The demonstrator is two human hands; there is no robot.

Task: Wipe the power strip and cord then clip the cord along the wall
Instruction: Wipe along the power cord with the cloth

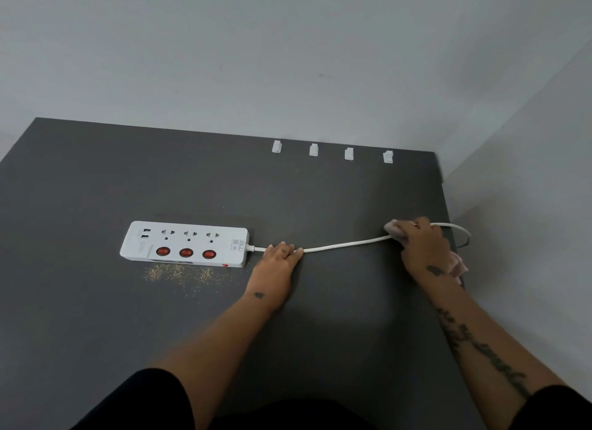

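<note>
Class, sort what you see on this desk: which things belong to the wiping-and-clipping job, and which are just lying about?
Belongs to the job:
power strip
cord
cloth in the right hand
left hand pinning the cord
four clips by the wall

Just lying about:
crumbs on the desk

Dark table (96,317): power strip (185,244), cord (346,244)

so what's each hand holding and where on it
The left hand pins the cord to the table near the strip. The right hand grips a cloth wrapped around the cord further along, near its far loop.
</note>
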